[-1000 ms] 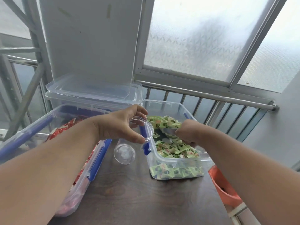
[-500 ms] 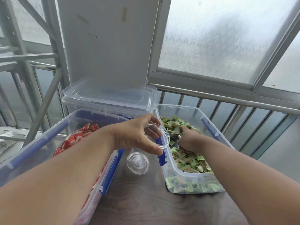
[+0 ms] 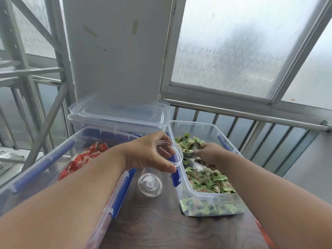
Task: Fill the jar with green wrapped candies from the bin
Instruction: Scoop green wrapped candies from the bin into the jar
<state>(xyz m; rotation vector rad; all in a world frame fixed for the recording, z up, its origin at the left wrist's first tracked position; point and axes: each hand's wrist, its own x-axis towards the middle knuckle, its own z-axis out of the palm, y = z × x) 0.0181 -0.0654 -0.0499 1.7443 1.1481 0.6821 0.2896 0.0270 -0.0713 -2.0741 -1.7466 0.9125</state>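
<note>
- Clear plastic jar (image 3: 158,169): we hold it in our left hand (image 3: 145,155), thumb and fingers curled round its neck just under the rim. It is tilted, its mouth turned up toward the green bin and its base hanging above the worktop (image 3: 152,227). We judge this keeps the opening near the scoop so little can spill between bins. It looks empty.
- Metal scoop (image 3: 191,150): we grip it in our right hand (image 3: 210,155), fingers closed round the handle, which the hand hides. The bowl lies among the candies, just beside the jar's mouth; how full it is we cannot tell.
- Green wrapped candies (image 3: 208,178): loose in the clear bin (image 3: 194,196) on our right, heaped at the far end and along the near wall. This is the stock for the jar.
- Blue clip (image 3: 177,177) on the bin's left wall: unlatched, directly beside the jar. No lid is on the bin, so we can reach in.
- Red wrapped candies (image 3: 82,159): in the larger open bin (image 3: 45,169) on our left, under our left forearm. We judge them no part of this task.
- Lidded clear box (image 3: 118,115): closed, behind both bins against the pillar.
- Step in hand, as we judge it: loading the scoop for a first pour; filling not yet begun.
</note>
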